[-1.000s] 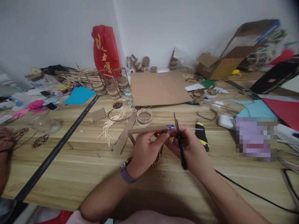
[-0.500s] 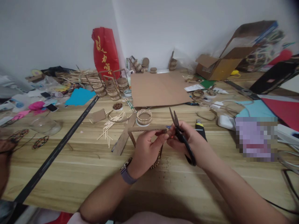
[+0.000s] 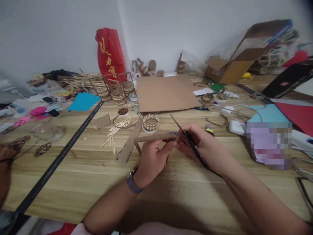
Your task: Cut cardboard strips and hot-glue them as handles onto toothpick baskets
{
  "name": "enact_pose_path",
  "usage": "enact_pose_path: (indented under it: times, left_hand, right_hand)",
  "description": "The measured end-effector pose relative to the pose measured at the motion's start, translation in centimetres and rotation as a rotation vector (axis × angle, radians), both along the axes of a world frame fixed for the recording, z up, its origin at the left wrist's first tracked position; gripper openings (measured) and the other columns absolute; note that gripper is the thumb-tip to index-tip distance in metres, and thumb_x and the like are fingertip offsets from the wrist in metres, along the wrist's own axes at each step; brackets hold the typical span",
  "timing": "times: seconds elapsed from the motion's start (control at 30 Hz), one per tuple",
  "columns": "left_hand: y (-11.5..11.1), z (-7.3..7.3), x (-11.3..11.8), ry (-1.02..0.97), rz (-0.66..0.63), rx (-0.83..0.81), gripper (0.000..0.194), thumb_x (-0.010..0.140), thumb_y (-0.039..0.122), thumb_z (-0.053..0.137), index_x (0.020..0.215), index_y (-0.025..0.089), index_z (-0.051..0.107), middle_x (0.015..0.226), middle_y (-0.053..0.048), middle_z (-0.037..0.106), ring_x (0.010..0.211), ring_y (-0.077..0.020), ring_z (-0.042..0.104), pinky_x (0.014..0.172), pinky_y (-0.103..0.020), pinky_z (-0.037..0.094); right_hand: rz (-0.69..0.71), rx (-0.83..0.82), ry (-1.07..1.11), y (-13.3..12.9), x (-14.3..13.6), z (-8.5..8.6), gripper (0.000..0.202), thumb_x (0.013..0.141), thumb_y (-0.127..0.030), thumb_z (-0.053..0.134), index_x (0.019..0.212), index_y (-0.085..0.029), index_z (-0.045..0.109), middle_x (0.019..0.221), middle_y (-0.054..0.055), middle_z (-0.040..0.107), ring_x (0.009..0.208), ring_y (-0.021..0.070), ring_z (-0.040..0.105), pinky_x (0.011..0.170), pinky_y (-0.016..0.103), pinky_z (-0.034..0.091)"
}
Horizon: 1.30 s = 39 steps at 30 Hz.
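Note:
My left hand (image 3: 154,156) pinches the top bar of a cardboard handle (image 3: 149,138), part of a small basket mostly hidden behind that hand. Black scissors (image 3: 195,150) rest in my right hand (image 3: 204,143), their narrow blades pointing up and away. The fingertips of both hands almost meet at the bar's right end. Something blue and red shows behind my right fingers, too covered to name. Just beyond, a round basket (image 3: 151,123) ringed with short sticks sits on a white disc. Dark crumbs are scattered on the table below my hands.
Loose sticks (image 3: 113,132) and a cardboard strip (image 3: 129,143) lie to the left. Behind is a large cardboard sheet (image 3: 168,93), with finished baskets (image 3: 118,94) beside it. A utility knife (image 3: 209,131) and cables are rightward. Another person's hand (image 3: 7,151) is at the left edge.
The scissors have turned edge-on in my right hand, their tips swinging slightly left. The handle bar has tilted, its right end moving a little lower. My left hand keeps its grip.

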<state>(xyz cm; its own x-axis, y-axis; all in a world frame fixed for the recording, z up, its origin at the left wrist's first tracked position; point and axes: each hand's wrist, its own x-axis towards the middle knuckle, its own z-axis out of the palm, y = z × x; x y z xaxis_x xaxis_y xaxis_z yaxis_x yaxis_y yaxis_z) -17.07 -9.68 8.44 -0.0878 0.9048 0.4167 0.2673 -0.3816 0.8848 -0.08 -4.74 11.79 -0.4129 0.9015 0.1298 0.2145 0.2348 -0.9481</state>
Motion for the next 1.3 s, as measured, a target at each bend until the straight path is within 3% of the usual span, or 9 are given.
enact_pose_path:
  times: [0.1,0.17,0.2,0.3,0.37,0.43,0.67,0.9,1.3]
  left_hand:
    - [0.3,-0.2,-0.1,-0.065,-0.003,-0.029,0.013,0.092,0.035,0.071,0.095,0.024,0.079,0.100,-0.003,0.080,0.099,-0.0225,0.072,0.100,-0.038,0.054]
    - [0.5,-0.4,-0.2,-0.108,0.000,-0.041,0.013,0.090,0.035,0.072,0.093,0.024,0.078,0.100,-0.003,0.080,0.100,-0.0228,0.072,0.100,-0.038,0.053]
    - [0.6,-0.5,-0.2,-0.130,0.000,-0.043,0.012,0.089,0.034,0.073,0.092,0.023,0.078,0.099,-0.003,0.080,0.100,-0.0228,0.071,0.100,-0.038,0.053]
    - [0.8,-0.5,-0.1,-0.204,-0.015,-0.060,0.011,0.086,0.032,0.076,0.089,0.022,0.078,0.093,-0.003,0.078,0.094,-0.0210,0.070,0.095,-0.035,0.054]
    - [0.9,-0.3,0.0,-0.259,-0.032,-0.080,0.011,0.084,0.031,0.077,0.090,0.022,0.077,0.091,-0.003,0.076,0.089,-0.0189,0.069,0.089,-0.033,0.055]
    - [0.9,-0.2,0.1,-0.304,-0.038,-0.092,0.012,0.080,0.029,0.079,0.088,0.021,0.077,0.089,-0.002,0.073,0.085,-0.0169,0.067,0.083,-0.030,0.055]
    - [0.9,0.0,0.3,-0.407,-0.081,-0.134,0.013,0.077,0.025,0.080,0.089,0.021,0.077,0.086,0.001,0.069,0.083,-0.0140,0.065,0.079,-0.027,0.055]
    - [0.7,0.0,0.3,-0.351,-0.078,-0.117,0.011,0.080,0.025,0.078,0.090,0.021,0.078,0.088,0.000,0.069,0.086,-0.0157,0.066,0.083,-0.029,0.054]
    - [0.4,-0.3,0.4,-0.284,-0.056,-0.088,0.008,0.084,0.026,0.077,0.092,0.023,0.078,0.089,0.000,0.067,0.086,-0.0155,0.064,0.083,-0.030,0.052]
  right_hand:
    - [-0.213,0.008,0.109,-0.9,0.9,-0.9,0.046,0.074,-0.061,0.080,0.092,-0.025,0.057,0.073,-0.002,0.059,0.064,0.0156,0.053,0.058,0.029,0.044]
    - [-0.260,-0.032,0.182,-2.6,1.9,-1.6,0.042,0.085,-0.065,0.069,0.095,-0.026,0.055,0.069,-0.003,0.056,0.062,0.0158,0.051,0.056,0.029,0.043]
    - [-0.210,-0.077,0.221,-3.7,2.4,-1.9,0.042,0.090,-0.068,0.061,0.093,-0.026,0.054,0.068,-0.002,0.056,0.060,0.0159,0.051,0.055,0.029,0.043]
    - [0.154,-0.395,0.209,-7.4,3.3,-2.6,0.062,0.088,-0.083,0.046,0.101,-0.023,0.058,0.071,0.001,0.061,0.059,0.0159,0.056,0.057,0.031,0.047]
    - [0.232,-0.599,0.229,-9.3,3.3,-3.1,0.072,0.084,-0.089,0.041,0.102,-0.021,0.057,0.068,0.001,0.060,0.052,0.0134,0.053,0.051,0.028,0.045]
    - [0.250,-0.692,0.242,-10.3,2.9,-3.6,0.076,0.083,-0.091,0.040,0.102,-0.020,0.057,0.066,0.000,0.059,0.048,0.0111,0.050,0.048,0.025,0.044]
    - [0.174,-0.706,0.229,-9.9,0.8,-3.9,0.076,0.081,-0.092,0.042,0.099,-0.019,0.054,0.061,-0.002,0.059,0.043,0.0095,0.050,0.044,0.023,0.041]
    - [0.099,-0.630,0.188,-9.9,-0.1,-3.9,0.076,0.081,-0.092,0.043,0.098,-0.018,0.054,0.061,-0.002,0.059,0.043,0.0104,0.051,0.043,0.024,0.041]
    - [0.071,-0.668,0.288,-9.7,-1.3,-3.0,0.077,0.078,-0.093,0.045,0.097,-0.019,0.053,0.056,-0.004,0.058,0.041,0.0102,0.050,0.044,0.024,0.041]
